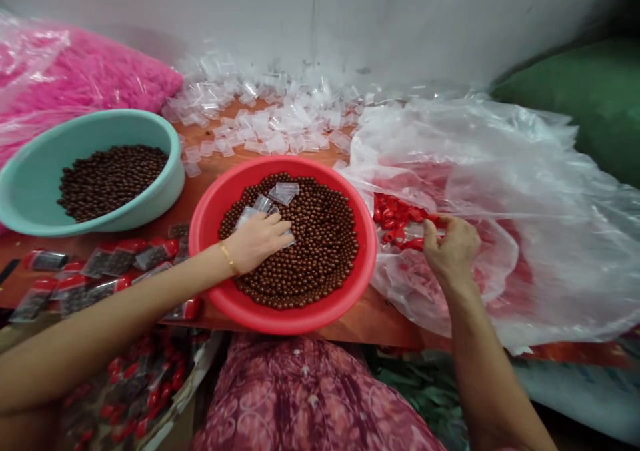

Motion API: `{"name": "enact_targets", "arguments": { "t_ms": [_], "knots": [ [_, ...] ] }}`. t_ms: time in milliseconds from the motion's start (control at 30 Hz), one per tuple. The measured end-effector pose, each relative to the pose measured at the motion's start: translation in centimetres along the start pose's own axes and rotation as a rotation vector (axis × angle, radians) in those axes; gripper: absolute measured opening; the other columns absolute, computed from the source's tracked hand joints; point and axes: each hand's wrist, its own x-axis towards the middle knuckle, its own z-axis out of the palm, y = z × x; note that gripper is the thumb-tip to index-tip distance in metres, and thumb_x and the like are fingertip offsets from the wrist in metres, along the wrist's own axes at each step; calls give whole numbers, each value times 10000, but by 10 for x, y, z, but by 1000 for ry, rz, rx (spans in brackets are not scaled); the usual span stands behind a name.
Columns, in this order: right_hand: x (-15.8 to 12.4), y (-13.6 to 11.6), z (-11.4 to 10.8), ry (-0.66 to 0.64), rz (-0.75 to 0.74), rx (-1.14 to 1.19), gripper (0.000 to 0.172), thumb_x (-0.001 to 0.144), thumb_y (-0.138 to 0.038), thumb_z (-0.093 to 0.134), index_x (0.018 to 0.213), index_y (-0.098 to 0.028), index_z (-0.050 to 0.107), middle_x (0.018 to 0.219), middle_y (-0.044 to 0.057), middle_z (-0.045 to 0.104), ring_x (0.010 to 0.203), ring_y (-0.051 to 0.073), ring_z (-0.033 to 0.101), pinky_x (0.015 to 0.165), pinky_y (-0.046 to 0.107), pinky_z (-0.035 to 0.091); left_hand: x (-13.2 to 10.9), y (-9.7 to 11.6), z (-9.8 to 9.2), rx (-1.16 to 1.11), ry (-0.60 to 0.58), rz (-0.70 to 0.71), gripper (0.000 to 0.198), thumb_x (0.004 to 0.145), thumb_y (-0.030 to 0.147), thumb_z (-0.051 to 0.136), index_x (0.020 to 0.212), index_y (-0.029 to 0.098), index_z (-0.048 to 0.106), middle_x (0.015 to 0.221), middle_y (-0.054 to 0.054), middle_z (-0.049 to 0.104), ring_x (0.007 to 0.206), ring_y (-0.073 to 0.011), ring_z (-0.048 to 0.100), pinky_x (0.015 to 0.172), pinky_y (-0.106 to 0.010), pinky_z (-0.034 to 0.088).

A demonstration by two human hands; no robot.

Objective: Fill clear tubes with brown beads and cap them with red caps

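My left hand [257, 241] reaches into a red bowl [220, 204] full of small brown beads [320, 237]. Its fingers are curled down onto the beads, with a small clear bag [289, 239] showing under the fingertips. Two more clear bags [283, 192] lie on the beads just beyond it. My right hand [453, 247] is at the mouth of a big clear plastic sack [500, 171], where its fingers pinch one of the small red pieces [397, 217] heaped inside.
A teal bowl [30, 177] of brown beads stands at the left. Filled packets with red tops [100, 264] lie along the table's front left edge. Empty clear bags [270, 117] are scattered at the back. A pink sack [75, 71] sits far left and a green one [590, 97] far right.
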Motion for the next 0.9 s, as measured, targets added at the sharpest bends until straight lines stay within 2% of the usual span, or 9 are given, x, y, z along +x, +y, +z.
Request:
{"name": "enact_targets", "arguments": {
  "t_ms": [100, 167, 233, 333, 433, 600, 733, 800, 900],
  "knots": [
    [-3, -2, -7, 58, 53, 281, 364, 818, -466, 423, 948, -142, 528, 831, 126, 627, 776, 250, 600, 744, 421, 458, 25, -5, 16, 71, -153, 93, 147, 809, 81, 458, 813, 134, 595, 856, -115, 646, 837, -206, 573, 746, -329, 416],
    [-6, -5, -10, 42, 115, 530, 356, 816, -495, 446, 964, -173, 472, 731, 51, 599, 621, 188, 582, 620, 357, 477, 30, -3, 20, 65, -224, 54, 174, 810, 68, 438, 793, 113, 605, 803, -135, 651, 804, -216, 596, 731, -331, 423],
    [-11, -10, -12, 15, 143, 702, 359, 804, -518, 480, 957, -194, 446, 644, -12, 547, 493, 141, 525, 505, 300, 448, 34, 1, 19, -15, -295, -93, 181, 804, 70, 440, 794, 96, 619, 785, -155, 659, 786, -236, 623, 704, -331, 442],
    [-19, -21, -13, -13, 144, 816, 351, 790, -525, 518, 927, -206, 462, 582, -49, 492, 402, 104, 433, 404, 257, 371, 45, 7, 20, -280, -322, -454, 105, 750, 100, 526, 745, 101, 630, 790, -160, 671, 812, -260, 646, 716, -330, 472],
    [-27, -34, -12, -7, 148, 891, 326, 791, -507, 534, 913, -208, 491, 561, -59, 461, 409, 90, 409, 397, 239, 350, 68, 4, 30, -471, -269, -663, 36, 688, 146, 595, 682, 121, 621, 774, -135, 674, 860, -261, 646, 761, -313, 484],
    [-35, -55, -15, -87, 208, 1064, 263, 831, -462, 480, 885, -207, 514, 540, -72, 390, 408, 75, 374, 372, 208, 337, 99, -4, 54, -694, -164, -784, 113, 749, 241, 558, 730, 135, 591, 623, -52, 632, 687, -194, 647, 640, -259, 507],
    [-35, -64, -22, -153, 243, 1221, 207, 797, -389, 523, 879, -199, 537, 535, -75, 369, 402, 65, 352, 367, 197, 331, 98, 0, 60, -961, -33, -786, 144, 788, 191, 526, 915, 128, 545, 798, -26, 662, 657, -110, 622, 574, -205, 505],
    [-34, -67, -26, -191, 224, 1235, 225, 782, -366, 544, 930, -196, 550, 555, -71, 412, 404, 61, 366, 376, 197, 338, 93, 1, 56, -1205, 80, -764, 182, 751, 145, 562, 930, 129, 533, 856, -16, 660, 709, -91, 615, 632, -203, 509],
    [-35, -75, -28, -270, 160, 1218, 307, 785, -386, 558, 1031, -203, 546, 577, -68, 463, 403, 60, 381, 378, 199, 359, 81, -1, 43, -1570, 269, -694, 239, 671, 98, 633, 894, 126, 549, 871, -9, 663, 795, -84, 610, 809, -240, 488]
  ]
}}
